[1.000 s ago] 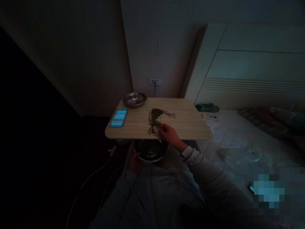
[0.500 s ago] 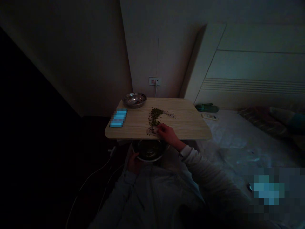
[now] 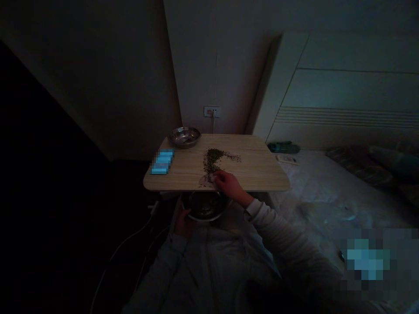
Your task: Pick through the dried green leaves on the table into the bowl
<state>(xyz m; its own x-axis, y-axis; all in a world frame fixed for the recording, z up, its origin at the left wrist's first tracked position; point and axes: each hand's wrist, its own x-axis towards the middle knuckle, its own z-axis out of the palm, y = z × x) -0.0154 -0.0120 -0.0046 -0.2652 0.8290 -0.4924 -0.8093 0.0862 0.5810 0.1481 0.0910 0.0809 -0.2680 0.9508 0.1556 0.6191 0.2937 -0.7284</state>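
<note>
A loose pile of small green beans (image 3: 214, 155) lies spread over the wooden table (image 3: 255, 174), with a thin trail of them running toward the front edge. My right hand (image 3: 228, 185) rests low over the near end of that trail, its fingers bent and drawn together; what is between the fingertips is hidden. Below the table edge, my left hand (image 3: 183, 223) grips the left rim of a round bowl (image 3: 209, 218) with a pale rim. The bowl sits at my lap, and its inside is dark, with contents too dim to make out.
A shiny metal bowl (image 3: 184, 138) stands at the table's back left corner, with a lit phone (image 3: 163, 162) in front of it. A bed (image 3: 310, 183) adjoins on the right, holding a green bottle (image 3: 284, 147) and a remote (image 3: 287, 160). A white cable (image 3: 122, 241) hangs at left.
My right hand has shifted slightly left along the near end of the bean trail, where a few beans lie a little differently. My left hand keeps its hold on the bowl.
</note>
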